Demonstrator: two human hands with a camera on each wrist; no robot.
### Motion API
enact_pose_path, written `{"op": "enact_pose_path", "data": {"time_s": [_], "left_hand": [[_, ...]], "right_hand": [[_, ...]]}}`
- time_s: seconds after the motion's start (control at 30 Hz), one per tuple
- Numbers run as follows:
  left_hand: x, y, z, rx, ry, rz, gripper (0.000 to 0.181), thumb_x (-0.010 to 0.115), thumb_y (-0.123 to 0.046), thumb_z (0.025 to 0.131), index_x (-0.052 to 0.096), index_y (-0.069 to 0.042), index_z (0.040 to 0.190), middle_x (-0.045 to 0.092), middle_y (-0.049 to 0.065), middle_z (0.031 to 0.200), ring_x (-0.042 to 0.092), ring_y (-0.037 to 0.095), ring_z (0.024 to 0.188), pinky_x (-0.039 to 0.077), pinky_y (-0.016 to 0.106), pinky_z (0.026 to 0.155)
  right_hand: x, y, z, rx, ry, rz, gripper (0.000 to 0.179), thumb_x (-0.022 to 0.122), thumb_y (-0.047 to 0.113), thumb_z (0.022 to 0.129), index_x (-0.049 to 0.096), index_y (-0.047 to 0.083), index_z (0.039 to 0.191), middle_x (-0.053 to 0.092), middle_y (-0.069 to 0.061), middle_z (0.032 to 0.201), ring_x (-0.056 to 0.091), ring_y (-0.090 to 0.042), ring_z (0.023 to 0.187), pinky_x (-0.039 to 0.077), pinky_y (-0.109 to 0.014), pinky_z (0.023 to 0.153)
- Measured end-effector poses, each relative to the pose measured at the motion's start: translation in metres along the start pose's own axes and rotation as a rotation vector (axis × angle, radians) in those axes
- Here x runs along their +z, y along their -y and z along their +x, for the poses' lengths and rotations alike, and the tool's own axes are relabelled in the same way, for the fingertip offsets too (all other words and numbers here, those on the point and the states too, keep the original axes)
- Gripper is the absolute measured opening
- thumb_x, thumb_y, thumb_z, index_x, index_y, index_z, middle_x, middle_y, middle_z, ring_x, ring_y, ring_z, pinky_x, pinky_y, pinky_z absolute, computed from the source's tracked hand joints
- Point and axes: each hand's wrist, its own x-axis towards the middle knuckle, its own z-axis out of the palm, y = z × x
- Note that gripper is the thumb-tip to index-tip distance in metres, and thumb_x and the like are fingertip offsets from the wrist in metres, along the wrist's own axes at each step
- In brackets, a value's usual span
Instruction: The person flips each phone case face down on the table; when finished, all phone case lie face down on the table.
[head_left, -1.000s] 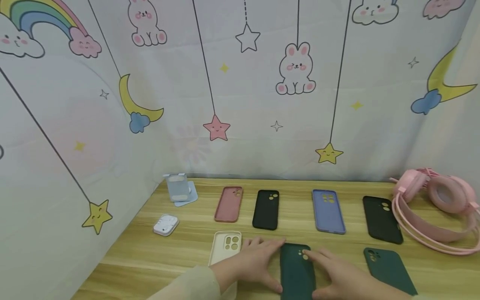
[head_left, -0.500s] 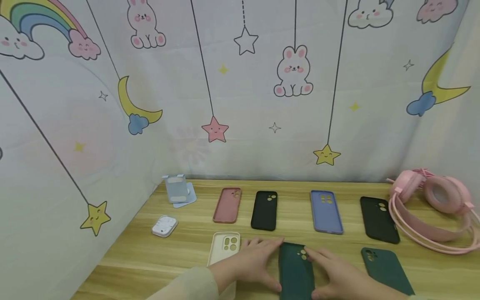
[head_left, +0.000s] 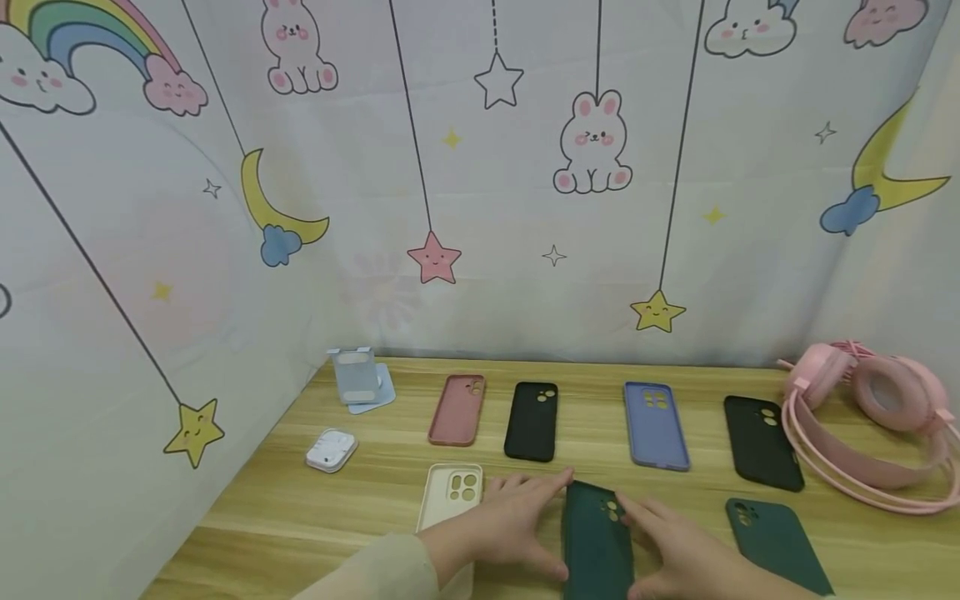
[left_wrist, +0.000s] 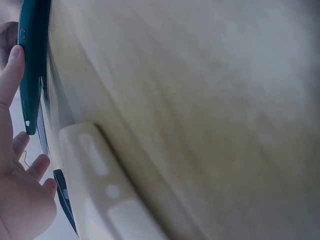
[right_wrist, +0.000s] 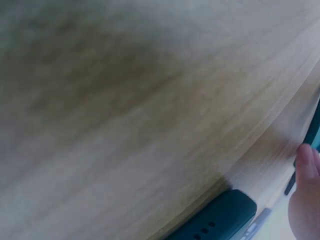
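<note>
A dark green phone case (head_left: 597, 542) is held between both hands at the front of the table, its inner side facing up and its camera holes at the upper right. My left hand (head_left: 517, 518) grips its left side, index fingertip at the top corner and thumb lower down. On the opposite side my right hand (head_left: 678, 542) holds it, with the index finger by the camera holes and the thumb below. In the left wrist view the thumb touches the side wall of the green case (left_wrist: 32, 75). A cream phone case (head_left: 438, 500) lies partly under my left forearm.
Behind lie a pink case (head_left: 457, 410), a black case (head_left: 532, 422), a purple case (head_left: 657, 433) and another black case (head_left: 759, 446). A second green case (head_left: 780, 542), pink headphones (head_left: 832, 454), a phone stand (head_left: 356, 375) and boxed white earphones (head_left: 332, 450) surround the hands.
The green phone case has turned slightly, its top edge now slanting down to the right. Both hands keep their hold on it with small finger shifts.
</note>
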Motion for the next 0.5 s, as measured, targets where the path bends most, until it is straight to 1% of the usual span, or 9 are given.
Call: {"op": "enact_pose_path", "data": {"time_s": [0.1, 0.23, 0.33, 0.5], "left_hand": [[0.0003, -0.0002, 0.0003, 0.005, -0.007, -0.014, 0.107, 0.075, -0.06, 0.067, 0.018, -0.027, 0.151, 0.031, -0.018, 0.146, 0.035, 0.022, 0.125, 0.029, 0.046, 0.093], [0.0021, 0.0007, 0.0023, 0.012, -0.008, -0.036, 0.107, 0.076, -0.058, 0.067, 0.02, -0.025, 0.151, 0.031, -0.018, 0.146, 0.034, 0.021, 0.127, 0.028, 0.048, 0.095], [0.0043, 0.0008, 0.004, 0.014, -0.002, -0.036, 0.108, 0.076, -0.059, 0.066, 0.02, -0.023, 0.151, 0.031, -0.014, 0.147, 0.034, 0.021, 0.129, 0.027, 0.054, 0.099], [0.0081, 0.0002, 0.0021, -0.012, -0.001, 0.002, 0.11, 0.076, -0.06, 0.064, 0.02, -0.02, 0.151, 0.032, -0.007, 0.148, 0.035, 0.022, 0.131, 0.028, 0.056, 0.101]], "right_hand": [[0.0008, -0.0017, -0.0005, -0.05, -0.016, -0.018, 0.103, 0.073, 0.049, 0.073, 0.027, -0.015, 0.14, 0.049, -0.016, 0.12, 0.057, -0.025, 0.103, 0.051, -0.028, 0.078], [0.0016, -0.0034, -0.0013, -0.094, -0.024, -0.031, 0.102, 0.073, 0.047, 0.074, 0.027, -0.017, 0.139, 0.049, -0.019, 0.118, 0.058, -0.023, 0.102, 0.052, -0.028, 0.076], [0.0021, -0.0044, -0.0019, -0.094, -0.016, -0.027, 0.1, 0.073, 0.047, 0.075, 0.028, -0.016, 0.139, 0.049, -0.019, 0.119, 0.057, -0.022, 0.103, 0.051, -0.028, 0.076], [0.0021, -0.0057, -0.0026, -0.105, -0.015, -0.059, 0.096, 0.071, 0.047, 0.076, 0.032, -0.015, 0.138, 0.049, -0.019, 0.119, 0.056, -0.019, 0.103, 0.051, -0.03, 0.076]]}}
